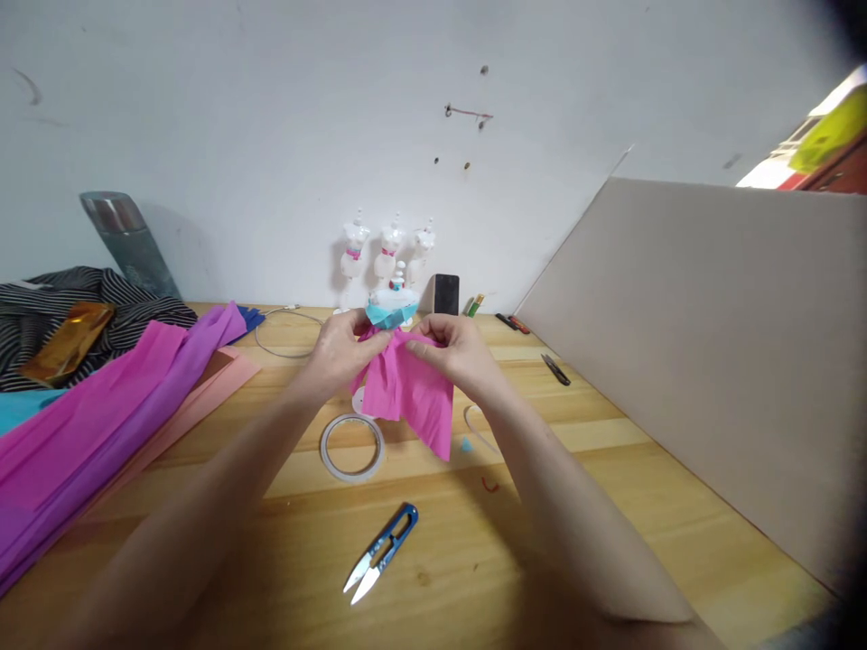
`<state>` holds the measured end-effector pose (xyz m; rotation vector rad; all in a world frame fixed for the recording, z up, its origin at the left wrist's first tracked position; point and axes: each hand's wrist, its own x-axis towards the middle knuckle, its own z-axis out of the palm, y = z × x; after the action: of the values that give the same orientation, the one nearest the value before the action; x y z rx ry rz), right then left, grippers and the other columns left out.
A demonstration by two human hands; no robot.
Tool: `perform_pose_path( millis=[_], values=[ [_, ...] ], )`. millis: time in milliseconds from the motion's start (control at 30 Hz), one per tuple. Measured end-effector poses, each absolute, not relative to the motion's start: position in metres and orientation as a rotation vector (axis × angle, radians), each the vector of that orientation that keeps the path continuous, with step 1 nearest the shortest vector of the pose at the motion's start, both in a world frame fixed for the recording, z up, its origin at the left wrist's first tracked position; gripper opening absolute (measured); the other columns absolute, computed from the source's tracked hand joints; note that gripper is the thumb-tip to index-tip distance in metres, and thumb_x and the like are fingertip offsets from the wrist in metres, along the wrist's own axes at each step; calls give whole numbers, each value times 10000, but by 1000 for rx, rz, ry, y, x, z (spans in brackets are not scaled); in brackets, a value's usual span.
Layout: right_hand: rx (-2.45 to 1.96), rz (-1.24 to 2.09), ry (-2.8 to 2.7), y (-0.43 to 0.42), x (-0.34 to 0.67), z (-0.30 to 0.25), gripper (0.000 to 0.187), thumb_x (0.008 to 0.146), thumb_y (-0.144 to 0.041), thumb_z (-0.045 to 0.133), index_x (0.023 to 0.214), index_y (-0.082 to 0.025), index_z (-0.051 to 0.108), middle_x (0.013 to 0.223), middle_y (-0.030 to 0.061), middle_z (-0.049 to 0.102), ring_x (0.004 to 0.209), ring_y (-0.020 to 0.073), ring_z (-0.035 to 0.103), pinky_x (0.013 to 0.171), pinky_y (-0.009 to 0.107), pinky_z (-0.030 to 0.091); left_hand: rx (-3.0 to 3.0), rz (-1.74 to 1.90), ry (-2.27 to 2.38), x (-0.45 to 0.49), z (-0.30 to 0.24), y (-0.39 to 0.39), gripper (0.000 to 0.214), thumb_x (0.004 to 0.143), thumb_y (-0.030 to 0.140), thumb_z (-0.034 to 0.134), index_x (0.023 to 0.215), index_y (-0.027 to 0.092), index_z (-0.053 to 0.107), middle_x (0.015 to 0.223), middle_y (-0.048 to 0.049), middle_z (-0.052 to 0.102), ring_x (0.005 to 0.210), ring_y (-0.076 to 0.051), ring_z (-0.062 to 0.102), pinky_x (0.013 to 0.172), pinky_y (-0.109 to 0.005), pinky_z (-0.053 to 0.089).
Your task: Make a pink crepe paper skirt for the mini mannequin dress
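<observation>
A small white dress form (399, 278) stands in front of me, with light blue crepe paper (391, 311) wrapped around its upper body. Below that hangs a gathered sheet of pink crepe paper (413, 384). My left hand (345, 348) pinches the pink paper near its top left, thumb across the front. On the other side, my right hand (453, 348) grips the same top edge between thumb and fingers. The lower part of the paper flares loosely to the right. The form's waist is hidden behind the hands and paper.
Thread snips (383, 552) and a tape roll (352, 448) lie on the wooden table (610, 506). Three more dress forms (389, 248) stand by the wall beside a phone (446, 294). Crepe paper strips (115, 424) and a bottle (128, 239) are at left; a board (711, 343) borders the right.
</observation>
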<state>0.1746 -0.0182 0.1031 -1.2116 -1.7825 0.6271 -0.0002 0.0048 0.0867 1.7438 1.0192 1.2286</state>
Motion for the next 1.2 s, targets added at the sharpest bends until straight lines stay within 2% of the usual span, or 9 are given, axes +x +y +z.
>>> perform_pose_path(
  millis=[167, 567, 1200],
  values=[
    [-1215, 643, -1790, -19, 181, 102, 182, 681, -303, 603, 587, -173, 517, 562, -30, 449, 560, 111, 404, 523, 245, 302, 1755, 1231, 1013, -2, 85, 8, 219, 712, 305, 638, 838, 128, 669, 791, -53, 682, 773, -197, 617, 729, -321, 501],
    [-1134, 581, -1749, -15, 172, 104, 141, 687, -272, 608, 609, -158, 578, 607, 7, 569, 594, 124, 486, 556, 249, 367, 1742, 1180, 902, -3, 89, 6, 247, 706, 329, 645, 850, 129, 661, 787, -47, 671, 764, -192, 614, 722, -319, 497],
    [-1177, 434, -1792, -13, 167, 107, 191, 652, -254, 600, 537, -187, 463, 541, -28, 462, 551, 106, 404, 529, 242, 323, 1754, 1185, 870, -1, 86, 8, 272, 721, 336, 653, 897, 130, 674, 845, -69, 702, 856, -232, 649, 792, -359, 517]
  ],
)
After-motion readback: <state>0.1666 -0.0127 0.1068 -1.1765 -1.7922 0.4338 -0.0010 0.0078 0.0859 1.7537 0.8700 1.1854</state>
